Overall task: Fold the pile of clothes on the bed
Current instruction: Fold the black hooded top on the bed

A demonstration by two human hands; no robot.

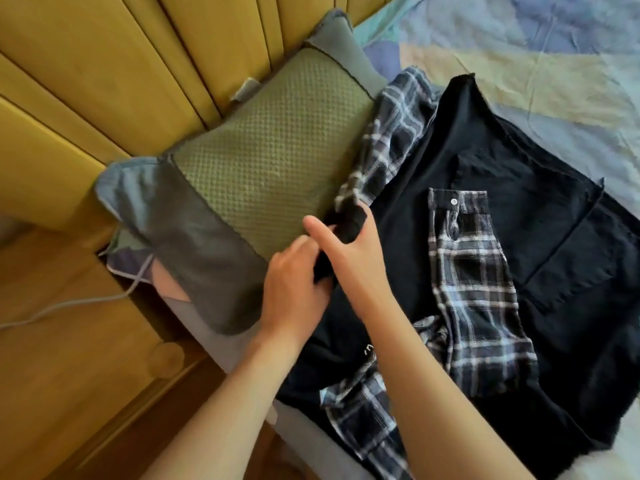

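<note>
Clothes lie unfolded on the bed; folding has barely begun. Both hands, left and right, pinch a small black piece.

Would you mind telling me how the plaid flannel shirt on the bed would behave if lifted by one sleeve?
The plaid flannel shirt would probably hang limp, since it already lies creased. It looks light, and might drag on the black garment beneath.
</note>
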